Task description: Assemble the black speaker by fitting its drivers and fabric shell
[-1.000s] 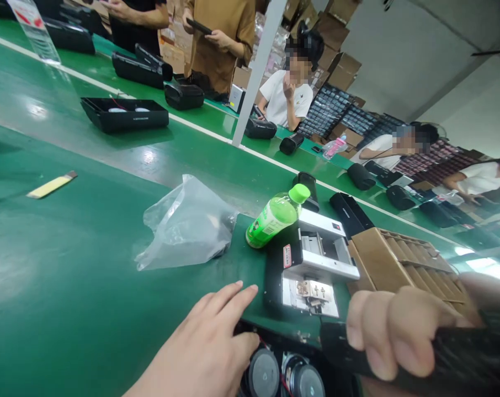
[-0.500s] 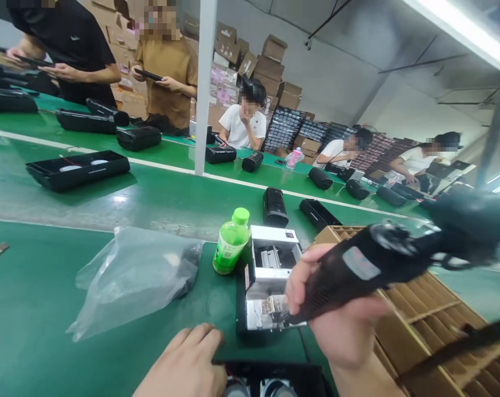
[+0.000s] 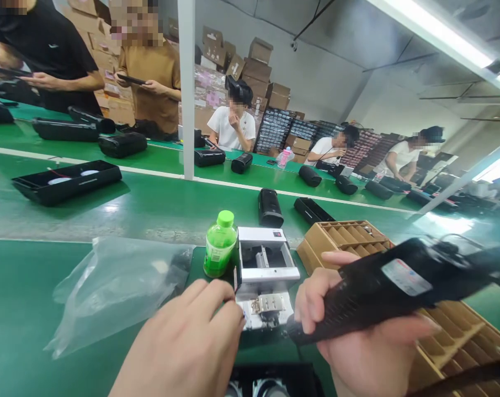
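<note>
Green counter (image 3: 35, 309): right hand (image 3: 357, 353) clamps a black power tool (image 3: 382, 286) aimed at the small white machine (image 3: 264, 270) (green bottle (image 3: 219, 245) beside), left hand (image 3: 184, 347) half-curled, empty, touching it; alignment needed.

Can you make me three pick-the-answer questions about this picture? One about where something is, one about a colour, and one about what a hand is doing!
1. Where is the green bottle?
A. left of the white machine
B. inside the cardboard tray
C. in the plastic bag

2. What colour is the bottle's cap?
A. red
B. green
C. white

3. What is the right hand doing?
A. resting flat
B. gripping a black tool
C. lifting the bottle

Answers: 1 A, it stands beside the machine's left side. 2 B, bright green. 3 B, fingers wrap the tool.
</note>
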Demonstrator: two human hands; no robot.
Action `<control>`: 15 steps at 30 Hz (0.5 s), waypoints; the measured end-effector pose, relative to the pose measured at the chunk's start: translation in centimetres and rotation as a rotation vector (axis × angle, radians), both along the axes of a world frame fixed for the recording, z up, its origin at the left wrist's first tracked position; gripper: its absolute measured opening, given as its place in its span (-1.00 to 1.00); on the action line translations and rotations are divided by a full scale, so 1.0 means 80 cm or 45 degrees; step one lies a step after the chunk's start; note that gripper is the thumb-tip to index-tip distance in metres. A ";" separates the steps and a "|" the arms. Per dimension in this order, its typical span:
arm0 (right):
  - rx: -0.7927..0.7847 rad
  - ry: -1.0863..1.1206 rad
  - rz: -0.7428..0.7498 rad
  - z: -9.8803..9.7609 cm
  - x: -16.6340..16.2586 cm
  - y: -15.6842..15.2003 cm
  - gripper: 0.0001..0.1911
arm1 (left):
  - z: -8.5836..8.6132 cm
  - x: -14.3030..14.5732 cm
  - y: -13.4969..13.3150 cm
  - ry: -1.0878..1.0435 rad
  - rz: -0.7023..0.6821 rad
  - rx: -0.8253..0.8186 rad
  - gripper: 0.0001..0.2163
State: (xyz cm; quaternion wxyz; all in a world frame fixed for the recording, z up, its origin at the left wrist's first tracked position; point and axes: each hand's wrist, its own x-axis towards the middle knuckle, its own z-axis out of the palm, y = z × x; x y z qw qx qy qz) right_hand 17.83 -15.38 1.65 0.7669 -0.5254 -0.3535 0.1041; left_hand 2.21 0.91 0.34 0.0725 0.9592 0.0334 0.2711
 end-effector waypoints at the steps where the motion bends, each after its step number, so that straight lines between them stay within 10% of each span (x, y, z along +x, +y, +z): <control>1: 0.043 -0.003 -0.031 0.004 -0.001 0.001 -0.12 | 0.011 0.012 -0.002 -0.013 0.034 0.071 -0.76; 8: 0.045 -0.045 0.139 -0.006 0.002 0.033 -0.16 | 0.031 0.084 -0.009 0.100 0.253 0.474 -0.74; 15: -0.014 0.040 0.087 -0.009 0.005 0.040 -0.17 | -0.001 0.032 -0.003 0.039 0.120 0.227 -0.76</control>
